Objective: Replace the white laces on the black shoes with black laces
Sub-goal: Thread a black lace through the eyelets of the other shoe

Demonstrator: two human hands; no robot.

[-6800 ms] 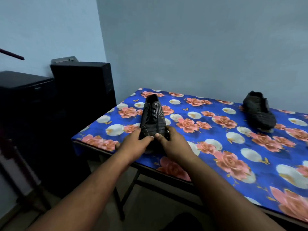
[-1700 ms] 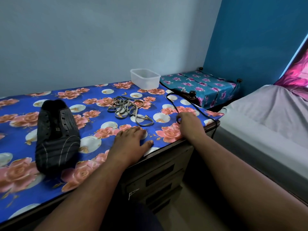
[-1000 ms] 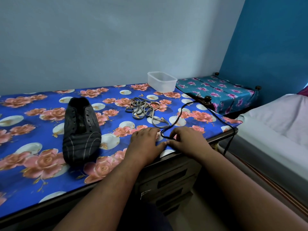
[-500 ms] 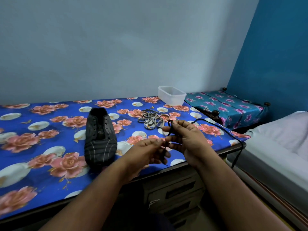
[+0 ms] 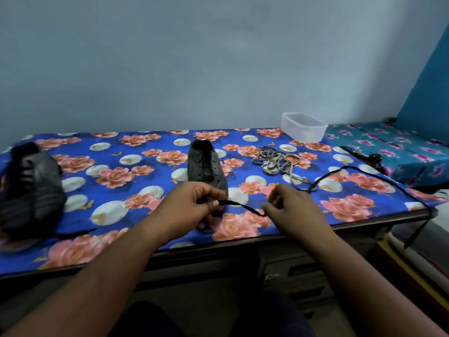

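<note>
We find the left hand (image 5: 194,203) pinching one end of the black lace (image 5: 243,206) above the counter (image 5: 364,215) front edge. The right hand (image 5: 289,203) pinches the same lace further along; its far end hangs over the counter's right edge. An unlaced black shoe (image 5: 205,164) sits just behind the hands; white laces (image 5: 274,161) lie beside it.

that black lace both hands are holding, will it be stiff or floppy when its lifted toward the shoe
Probably floppy: the black lace sags between the left hand and right hand. Likely light, too: its far end droops over the table edge, so it may drag or snag. The pinched tip juts out, so it may be stiffer.
</note>
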